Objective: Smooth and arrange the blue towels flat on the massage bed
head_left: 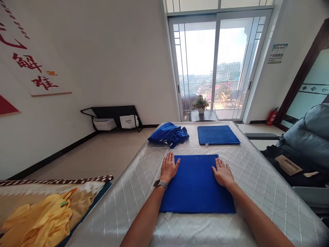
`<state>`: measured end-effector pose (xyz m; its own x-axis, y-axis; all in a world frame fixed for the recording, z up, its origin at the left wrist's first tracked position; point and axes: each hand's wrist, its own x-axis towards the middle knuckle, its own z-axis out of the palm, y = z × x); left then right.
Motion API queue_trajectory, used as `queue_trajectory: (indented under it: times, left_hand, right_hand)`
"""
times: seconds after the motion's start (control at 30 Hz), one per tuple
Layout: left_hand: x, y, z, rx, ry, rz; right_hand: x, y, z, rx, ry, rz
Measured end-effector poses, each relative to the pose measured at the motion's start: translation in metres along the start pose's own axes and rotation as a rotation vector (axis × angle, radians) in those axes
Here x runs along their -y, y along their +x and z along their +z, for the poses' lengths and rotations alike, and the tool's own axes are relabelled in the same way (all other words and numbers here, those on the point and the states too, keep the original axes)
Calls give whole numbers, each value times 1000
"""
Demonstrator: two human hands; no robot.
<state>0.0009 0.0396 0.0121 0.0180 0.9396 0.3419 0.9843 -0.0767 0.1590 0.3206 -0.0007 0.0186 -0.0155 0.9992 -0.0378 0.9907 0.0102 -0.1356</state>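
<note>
A folded blue towel (196, 183) lies flat on the grey quilted mattress (257, 178) in front of me. My left hand (169, 167) rests open and flat on the towel's far left edge, with a watch on that wrist. On the towel's far right edge my right hand (222, 173) lies open, fingers stretched out. Further back sits a second folded blue towel (217, 134). Left of it is a crumpled heap of blue towels (168, 133).
A patterned pillow with yellow cloth (43, 212) lies at my near left. A dark armchair (308, 140) stands to the right of the bed. Behind the bed are a small table with a potted plant (200, 103) and glass balcony doors (218, 65). A fire extinguisher (271, 116) stands in the right corner.
</note>
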Motion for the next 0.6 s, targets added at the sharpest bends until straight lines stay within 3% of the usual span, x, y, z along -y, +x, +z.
queue_trajectory:
  times: [0.07,0.13,0.23,0.33,0.4,0.5,0.6]
  left_hand:
    - [-14,-2,-8,-54,3,50]
    - [-38,-6,-12,-7,-36,141]
    - [-92,-17,-7,135,-130,344]
    - [-151,-28,7,143,-207,526]
    - [-181,-32,15,144,-247,569]
    - [-198,-34,20,182,-259,506]
    - [-185,-33,16,214,-221,427]
  right_hand:
    - [0,0,0,-8,6,-3]
    - [-1,0,1,-12,16,-5]
    - [-2,1,3,-19,18,-11]
    - [-6,1,6,-26,-17,-33]
    - [-9,1,8,-27,-52,-63]
    - [-11,0,9,-26,-69,-81]
    - [-9,2,7,-24,-40,-58]
